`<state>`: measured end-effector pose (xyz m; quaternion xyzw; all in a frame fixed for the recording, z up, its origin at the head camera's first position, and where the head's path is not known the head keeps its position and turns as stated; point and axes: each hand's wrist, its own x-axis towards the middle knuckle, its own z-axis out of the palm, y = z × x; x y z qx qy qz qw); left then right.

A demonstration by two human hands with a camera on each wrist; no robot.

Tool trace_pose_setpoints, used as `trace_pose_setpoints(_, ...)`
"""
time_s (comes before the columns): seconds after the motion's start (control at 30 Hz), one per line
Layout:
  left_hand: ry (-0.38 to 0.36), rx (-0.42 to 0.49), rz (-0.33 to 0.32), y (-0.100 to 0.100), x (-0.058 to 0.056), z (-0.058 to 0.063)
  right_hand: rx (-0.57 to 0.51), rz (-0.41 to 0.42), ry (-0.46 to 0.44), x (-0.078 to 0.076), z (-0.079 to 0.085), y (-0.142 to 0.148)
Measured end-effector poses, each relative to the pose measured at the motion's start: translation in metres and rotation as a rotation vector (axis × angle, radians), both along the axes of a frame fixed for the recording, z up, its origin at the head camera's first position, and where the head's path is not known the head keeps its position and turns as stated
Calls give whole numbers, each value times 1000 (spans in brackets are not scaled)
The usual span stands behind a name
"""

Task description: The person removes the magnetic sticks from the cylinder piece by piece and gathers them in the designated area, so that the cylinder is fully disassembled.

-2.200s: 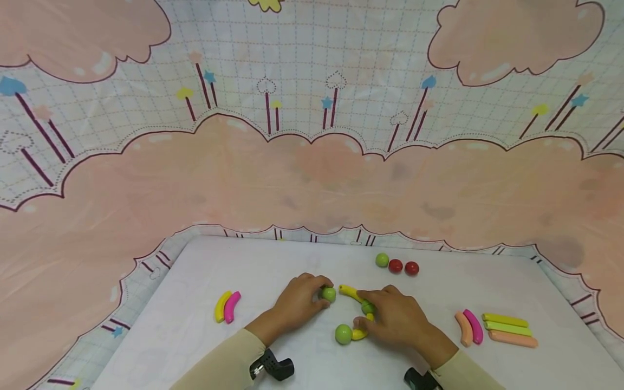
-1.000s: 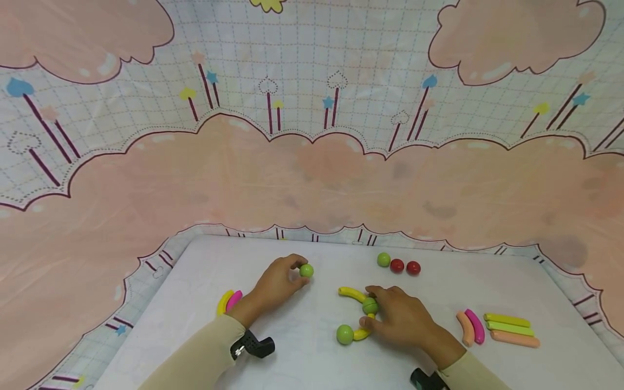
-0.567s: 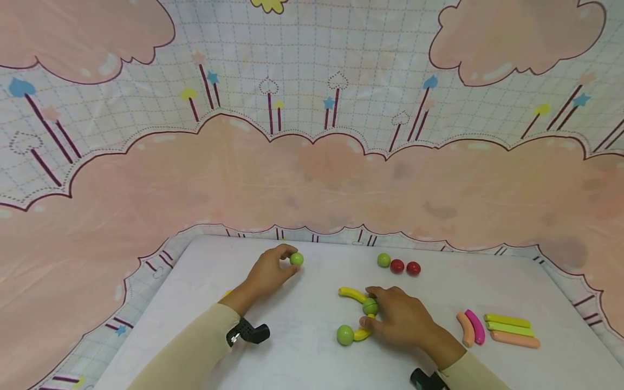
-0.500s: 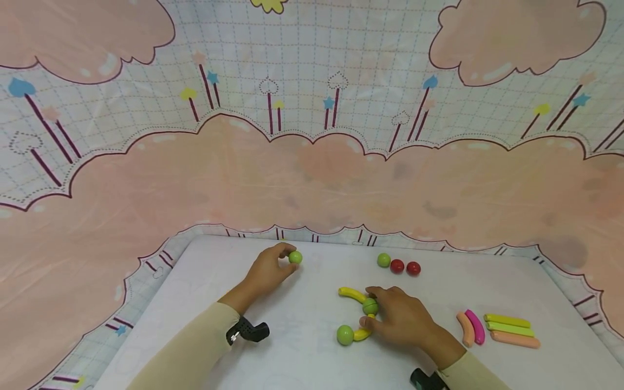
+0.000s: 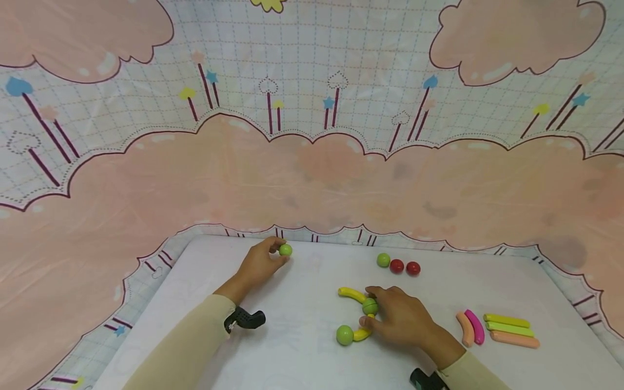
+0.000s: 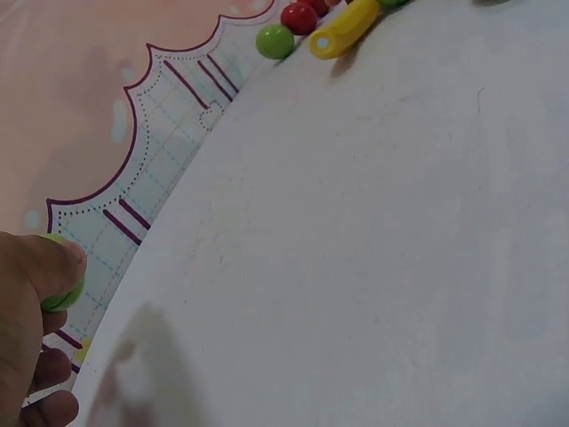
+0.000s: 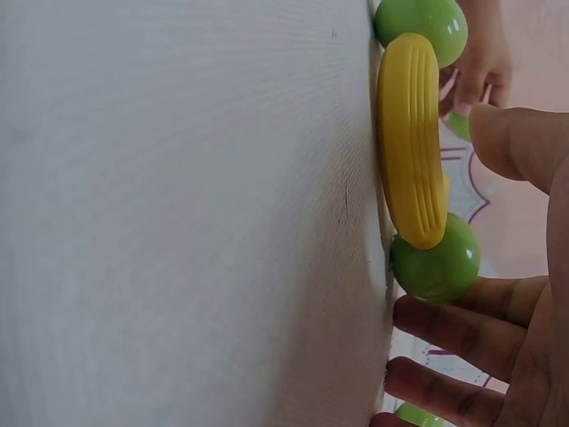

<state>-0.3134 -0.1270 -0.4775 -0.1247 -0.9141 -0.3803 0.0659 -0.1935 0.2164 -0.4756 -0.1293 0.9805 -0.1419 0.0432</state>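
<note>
In the head view my left hand (image 5: 258, 264) pinches a small green ball (image 5: 285, 249) between thumb and fingers, close to the table's back edge. The left wrist view shows that ball (image 6: 62, 301) partly covered by the thumb. My right hand (image 5: 402, 317) lies relaxed beside a joined piece of two yellow curved rods (image 5: 351, 293) and green balls. Its index finger and thumb are right at the middle green ball (image 5: 370, 306) and the lower rod. Another green ball (image 5: 344, 335) sits at the piece's near end. The right wrist view shows the thumb (image 7: 508, 142) apart from the yellow rod (image 7: 411, 133).
A green ball (image 5: 383, 260) and two red balls (image 5: 397, 266) stand in a row at the back. To the right lie orange and pink curved rods (image 5: 474, 326) and several straight rods (image 5: 509, 329). A cloud-print cloth (image 5: 312, 184) hangs behind the white table (image 5: 302, 357).
My left hand has carried the green ball left and back toward the table's far edge. Its arm now hides the yellow and pink rods at the left. My right hand has stayed almost still.
</note>
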Motion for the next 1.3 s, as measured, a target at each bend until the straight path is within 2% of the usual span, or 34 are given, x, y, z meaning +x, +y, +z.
trace_pose_setpoints(0.27, -30, 28, 15, -12, -6, -1, 4, 4, -3, 0, 1, 0)
trace_pose_setpoints(0.73, -24, -49, 50, -24, -16, -5, 2, -4, -10, -1, 0, 0)
trace_pose_setpoints(1.03, -27, -95, 18, -25, -16, -8, -5, 3, -2, 0, 1, 0)
trace_pose_setpoints(1.3, -44, -101, 4, -26, -16, -7, -29, 2, 6, -1, -1, 2)
